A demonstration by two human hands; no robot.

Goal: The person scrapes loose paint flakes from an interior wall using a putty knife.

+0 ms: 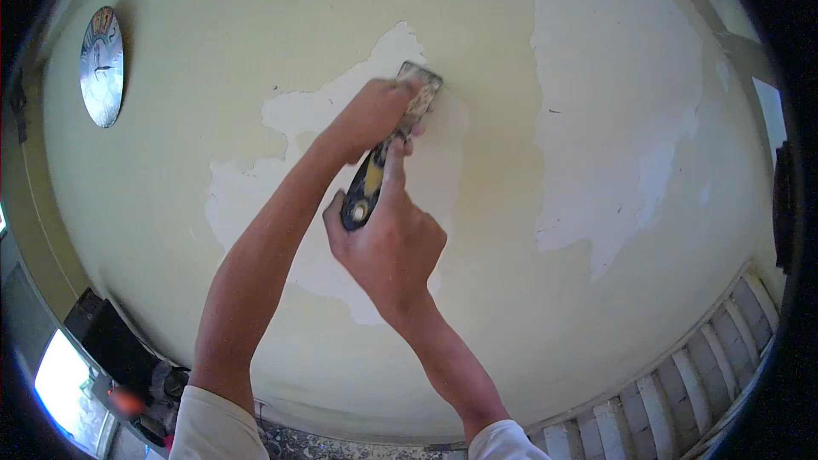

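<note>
A putty knife (364,188) with a black and yellow handle lies slantwise before me, its smeared metal blade (427,92) up against a pale yellow wall (473,306). My right hand (393,236) grips the handle from below, its index finger stretched along it. Higher up, my left hand (377,112) is closed over the blade, with fingers pressed on its face. Around the blade spreads an irregular whitish patch (246,195) with ragged paint edges. Part of this patch is hidden behind my forearms.
Another large whitish patch (594,108) spans the wall at right. A round clock (102,67) hangs at upper left. White slats (658,406) run along the lower right. Dark objects (112,338) and a bright opening (67,390) are at lower left.
</note>
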